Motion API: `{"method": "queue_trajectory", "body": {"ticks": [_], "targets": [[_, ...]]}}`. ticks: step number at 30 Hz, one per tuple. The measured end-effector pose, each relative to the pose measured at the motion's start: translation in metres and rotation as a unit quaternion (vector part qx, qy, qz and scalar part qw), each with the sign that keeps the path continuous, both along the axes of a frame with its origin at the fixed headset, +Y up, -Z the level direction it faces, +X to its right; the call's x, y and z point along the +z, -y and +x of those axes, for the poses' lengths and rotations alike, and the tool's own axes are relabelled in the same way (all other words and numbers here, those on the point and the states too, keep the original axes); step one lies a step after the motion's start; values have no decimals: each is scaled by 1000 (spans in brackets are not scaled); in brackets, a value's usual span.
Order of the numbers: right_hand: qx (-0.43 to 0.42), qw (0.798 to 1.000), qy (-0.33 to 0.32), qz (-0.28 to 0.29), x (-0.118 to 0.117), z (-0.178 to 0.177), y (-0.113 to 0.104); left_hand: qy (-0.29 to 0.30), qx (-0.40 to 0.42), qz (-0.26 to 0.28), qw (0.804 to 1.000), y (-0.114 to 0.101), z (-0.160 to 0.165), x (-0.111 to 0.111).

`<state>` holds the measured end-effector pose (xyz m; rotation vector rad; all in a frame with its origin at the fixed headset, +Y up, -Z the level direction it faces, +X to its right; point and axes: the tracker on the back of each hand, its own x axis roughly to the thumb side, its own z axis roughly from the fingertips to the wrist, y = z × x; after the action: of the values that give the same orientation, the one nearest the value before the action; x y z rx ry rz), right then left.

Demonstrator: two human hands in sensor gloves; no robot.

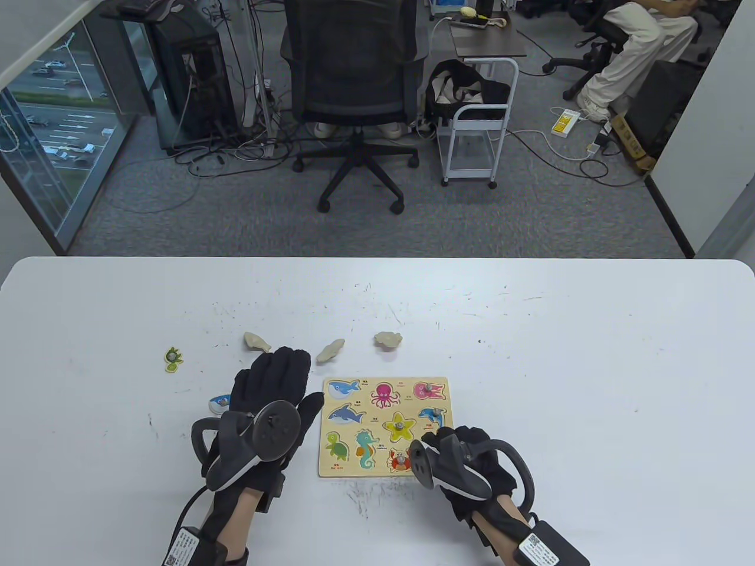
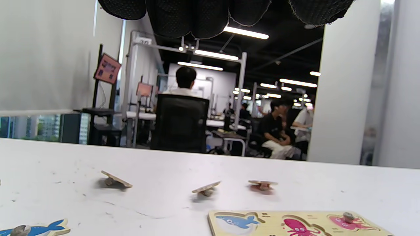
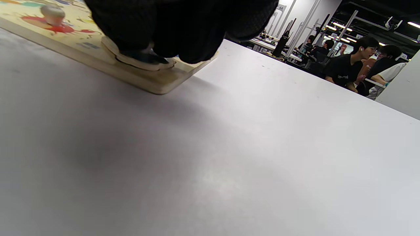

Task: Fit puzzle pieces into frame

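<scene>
The wooden puzzle frame lies flat on the white table, with sea-animal pictures in its slots. My right hand is curled over its near right corner. In the right wrist view its fingers hold a pale-rimmed blue piece down at that corner of the frame, beside the red crab piece. My left hand is spread flat and empty just left of the frame. A blue fish piece lies partly under it and also shows in the left wrist view.
Three face-down wooden pieces lie beyond the frame: one, a second and a third. A green turtle piece lies far left. An office chair stands past the table's far edge.
</scene>
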<state>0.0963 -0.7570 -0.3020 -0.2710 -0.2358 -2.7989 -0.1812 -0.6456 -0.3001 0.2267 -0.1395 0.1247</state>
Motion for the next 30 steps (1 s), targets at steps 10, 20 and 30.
{"method": "queue_trajectory", "body": {"ticks": [10, 20, 30], "targets": [[4, 1000, 5, 3, 1, -1, -2, 1, -7, -6, 1000, 1, 3, 0], [-11, 1000, 5, -19, 0, 0, -10, 2, -11, -13, 1000, 1, 4, -1], [-264, 964, 27, 23, -13, 31, -89, 6, -11, -25, 1000, 4, 8, -2]]}}
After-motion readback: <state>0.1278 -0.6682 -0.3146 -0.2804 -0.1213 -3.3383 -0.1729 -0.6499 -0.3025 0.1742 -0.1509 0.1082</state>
